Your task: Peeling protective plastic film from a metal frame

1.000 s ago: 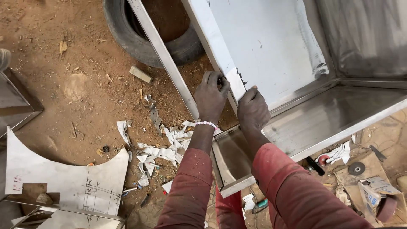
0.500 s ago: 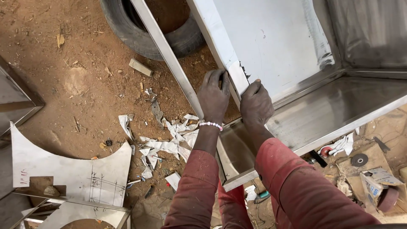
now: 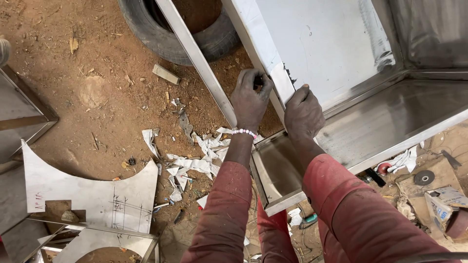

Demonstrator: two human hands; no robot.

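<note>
Outdoors, left hand (image 3: 249, 100) and right hand (image 3: 303, 113) both curl closed, gripping a steel cabinet's (image 3: 341, 58) film-covered front edge.

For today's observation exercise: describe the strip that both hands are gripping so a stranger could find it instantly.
Start at the large stainless steel cabinet lying open on the dirt. Along its left edge runs a white-filmed metal strip, slanting down from the top of the picture. The left hand and right hand grip it where the film ends, unlike the bare steel bar beside it.
</note>
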